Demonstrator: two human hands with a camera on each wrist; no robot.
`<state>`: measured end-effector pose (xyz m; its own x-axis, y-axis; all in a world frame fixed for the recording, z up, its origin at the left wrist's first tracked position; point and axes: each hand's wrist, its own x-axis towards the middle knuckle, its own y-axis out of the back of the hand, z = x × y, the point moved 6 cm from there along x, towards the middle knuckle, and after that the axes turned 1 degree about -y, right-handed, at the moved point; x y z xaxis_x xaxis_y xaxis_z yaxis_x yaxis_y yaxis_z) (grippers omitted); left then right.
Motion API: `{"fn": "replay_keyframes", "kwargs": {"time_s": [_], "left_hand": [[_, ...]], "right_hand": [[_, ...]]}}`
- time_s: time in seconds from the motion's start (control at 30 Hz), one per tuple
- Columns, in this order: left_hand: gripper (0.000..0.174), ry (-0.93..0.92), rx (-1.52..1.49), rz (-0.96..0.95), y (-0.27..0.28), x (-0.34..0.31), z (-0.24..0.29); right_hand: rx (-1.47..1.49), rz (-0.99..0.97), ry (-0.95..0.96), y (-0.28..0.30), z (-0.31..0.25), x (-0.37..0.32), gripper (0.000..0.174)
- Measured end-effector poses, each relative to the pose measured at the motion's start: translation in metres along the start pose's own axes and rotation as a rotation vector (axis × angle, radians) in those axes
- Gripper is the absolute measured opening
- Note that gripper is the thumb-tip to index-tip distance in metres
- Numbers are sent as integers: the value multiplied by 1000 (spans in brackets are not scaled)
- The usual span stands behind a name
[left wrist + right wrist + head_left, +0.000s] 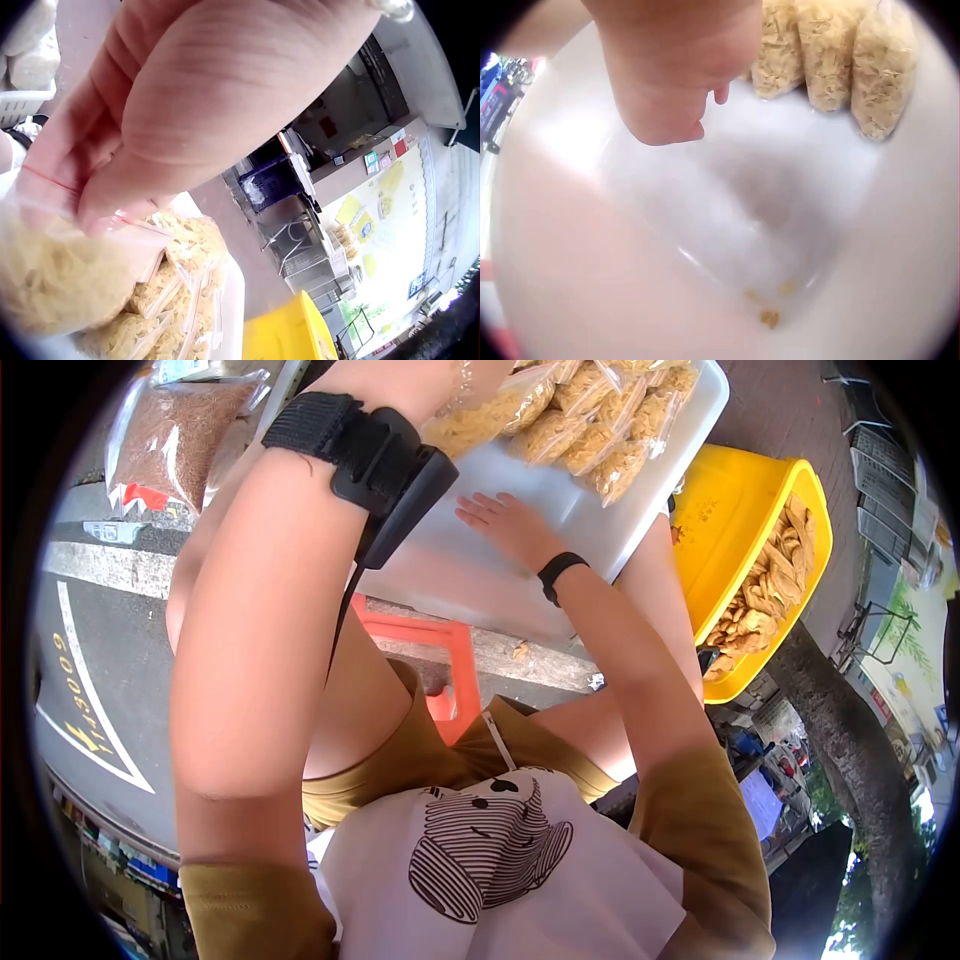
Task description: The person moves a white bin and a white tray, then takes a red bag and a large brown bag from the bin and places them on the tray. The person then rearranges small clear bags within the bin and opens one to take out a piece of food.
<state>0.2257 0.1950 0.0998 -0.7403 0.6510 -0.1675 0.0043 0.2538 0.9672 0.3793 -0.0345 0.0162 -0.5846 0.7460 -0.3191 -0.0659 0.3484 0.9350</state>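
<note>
My left hand (172, 105) pinches the zip-top edge of a clear bag of pale yellow flakes (67, 277), thumb and fingers at the red seal line. In the head view that hand is mostly cut off at the top edge. Several similar filled bags (590, 420) stand close together at the far end of a whitish plastic bin (450, 550). Over the bin's bare floor, my right hand (515, 530) has its fingers extended and holds nothing. A few loose crumbs (769, 318) lie in a corner of the bin.
A yellow tub (715, 510) of brown dried slices stands right of the bin. A large bag of reddish-brown grains (185, 435) lies at upper left. Below the bin shows an orange-red stool (462, 660). A tree trunk (835, 740) rises at right.
</note>
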Motion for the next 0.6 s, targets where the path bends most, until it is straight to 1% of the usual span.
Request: {"fn": "replay_keyframes", "kwargs": {"time_s": [0.03,0.1,0.13,0.2,0.23,0.3,0.33,0.4,0.43,0.5,0.53,0.6], "left_hand": [[13,6,11,3,10,-9,-2],[13,7,31,9,19,-18,0],[13,5,42,7,23,-20,-1],[13,9,65,-5,28,-29,-2],[13,10,72,-12,30,-31,-3],[14,4,73,-23,35,-35,-4],[14,4,67,-29,37,-38,-1],[14,7,63,-40,40,-43,0],[14,6,66,-47,40,-46,-1],[14,4,73,-62,42,-51,0],[14,5,77,-70,43,-53,0],[14,3,86,-83,44,-56,1]], "right_hand": [[9,8,11,-18,-5,-2,39],[-27,-151,76,-71,-16,-17,38],[-18,-148,80,-74,-19,-23,38],[-113,-331,166,-85,-30,-47,37],[-109,-331,172,-93,-32,-62,37],[-6,-414,41,-112,-26,-88,36],[-14,-412,41,-105,-28,-91,36],[103,-639,-173,-102,-22,-102,37],[103,-640,-170,-98,-21,-97,37],[158,-811,-266,-99,-14,-94,39],[157,-814,-261,-94,-13,-93,39],[163,-330,-226,-61,-8,-75,39]]}}
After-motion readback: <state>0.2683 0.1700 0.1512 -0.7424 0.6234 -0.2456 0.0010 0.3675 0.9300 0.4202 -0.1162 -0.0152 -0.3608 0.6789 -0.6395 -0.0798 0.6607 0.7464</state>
